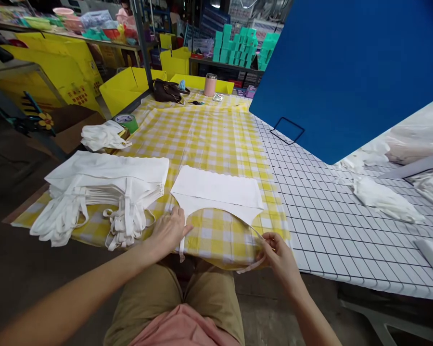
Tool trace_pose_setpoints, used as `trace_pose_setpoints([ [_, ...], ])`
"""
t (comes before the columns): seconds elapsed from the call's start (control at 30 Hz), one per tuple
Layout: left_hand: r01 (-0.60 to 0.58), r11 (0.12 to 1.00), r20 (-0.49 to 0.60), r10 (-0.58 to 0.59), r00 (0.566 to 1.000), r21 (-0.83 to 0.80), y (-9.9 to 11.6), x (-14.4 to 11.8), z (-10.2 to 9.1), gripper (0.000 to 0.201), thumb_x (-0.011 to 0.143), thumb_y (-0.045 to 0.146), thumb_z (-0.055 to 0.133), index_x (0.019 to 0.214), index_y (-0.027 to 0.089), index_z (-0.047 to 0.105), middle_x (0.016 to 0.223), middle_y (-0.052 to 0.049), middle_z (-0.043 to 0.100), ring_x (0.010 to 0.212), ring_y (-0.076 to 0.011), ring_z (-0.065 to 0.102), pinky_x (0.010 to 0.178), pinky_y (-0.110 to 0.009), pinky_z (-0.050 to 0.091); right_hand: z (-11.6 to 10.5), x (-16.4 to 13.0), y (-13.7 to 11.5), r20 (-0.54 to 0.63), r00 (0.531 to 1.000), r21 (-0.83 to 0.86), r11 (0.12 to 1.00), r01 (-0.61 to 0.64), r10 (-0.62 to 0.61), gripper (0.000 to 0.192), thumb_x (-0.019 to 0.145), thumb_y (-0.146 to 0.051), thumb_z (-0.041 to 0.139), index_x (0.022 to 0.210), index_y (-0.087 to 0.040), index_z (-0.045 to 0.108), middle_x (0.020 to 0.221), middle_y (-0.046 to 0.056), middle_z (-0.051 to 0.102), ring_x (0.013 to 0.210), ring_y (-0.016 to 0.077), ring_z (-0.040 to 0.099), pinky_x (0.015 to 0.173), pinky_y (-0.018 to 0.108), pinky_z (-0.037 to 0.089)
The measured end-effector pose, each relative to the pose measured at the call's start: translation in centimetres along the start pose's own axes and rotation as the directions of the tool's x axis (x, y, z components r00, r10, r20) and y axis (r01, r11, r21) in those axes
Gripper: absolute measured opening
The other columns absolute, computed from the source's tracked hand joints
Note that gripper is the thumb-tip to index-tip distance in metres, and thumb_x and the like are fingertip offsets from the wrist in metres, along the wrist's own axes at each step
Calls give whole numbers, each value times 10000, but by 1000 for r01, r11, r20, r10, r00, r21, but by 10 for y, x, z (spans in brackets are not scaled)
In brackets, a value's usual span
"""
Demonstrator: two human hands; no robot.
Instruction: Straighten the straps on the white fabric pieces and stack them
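Observation:
A white fabric piece [220, 192] with a wavy far edge and a curved near edge lies flat on the yellow-checked cloth. Straps run from its two near corners toward me. My left hand [169, 227] rests at its left corner, fingertips on the fabric and thumb stretched out to the right. At the lower right, my right hand [277, 250] pinches the right strap [254, 265], whose end hangs at the table edge. Left of the piece lies a stack of similar white fabric pieces [111, 173], their straps bunched toward me.
Yellow-checked cloth [202, 134] covers the middle table; a white grid-patterned cloth [310, 206] lies to the right. A large blue panel [346, 72] rises at right. Green tape [127, 122], a dark bag [169, 90] and a pink cup [210, 85] sit farther back.

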State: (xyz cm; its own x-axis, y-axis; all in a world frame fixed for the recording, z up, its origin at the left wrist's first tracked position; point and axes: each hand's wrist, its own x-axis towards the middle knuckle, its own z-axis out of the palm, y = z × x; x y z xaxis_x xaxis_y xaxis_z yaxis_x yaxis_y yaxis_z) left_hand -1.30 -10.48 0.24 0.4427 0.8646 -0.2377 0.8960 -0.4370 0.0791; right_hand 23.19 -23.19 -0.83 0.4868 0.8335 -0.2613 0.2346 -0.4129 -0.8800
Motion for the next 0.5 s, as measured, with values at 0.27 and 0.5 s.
trace_pose_setpoints([
  [0.27,23,998,64,-20,998,-53,-1,-6,2,273,908,190,314,1010,102,550,991,-144,599,853,-249,623,676,-331,464,-17,-11,-5,83,992,24,995,-94,92,487,635,-553,591,948,-192,499,528,-88,408,389,95,399,415,253,362],
  [0.5,73,991,80,-64,995,-110,2,-7,-4,271,898,194,337,947,96,585,955,-135,635,874,-255,618,685,-336,449,-62,-15,5,64,990,-293,951,-100,124,403,590,-593,588,698,-208,639,593,23,620,509,172,527,466,281,433],
])
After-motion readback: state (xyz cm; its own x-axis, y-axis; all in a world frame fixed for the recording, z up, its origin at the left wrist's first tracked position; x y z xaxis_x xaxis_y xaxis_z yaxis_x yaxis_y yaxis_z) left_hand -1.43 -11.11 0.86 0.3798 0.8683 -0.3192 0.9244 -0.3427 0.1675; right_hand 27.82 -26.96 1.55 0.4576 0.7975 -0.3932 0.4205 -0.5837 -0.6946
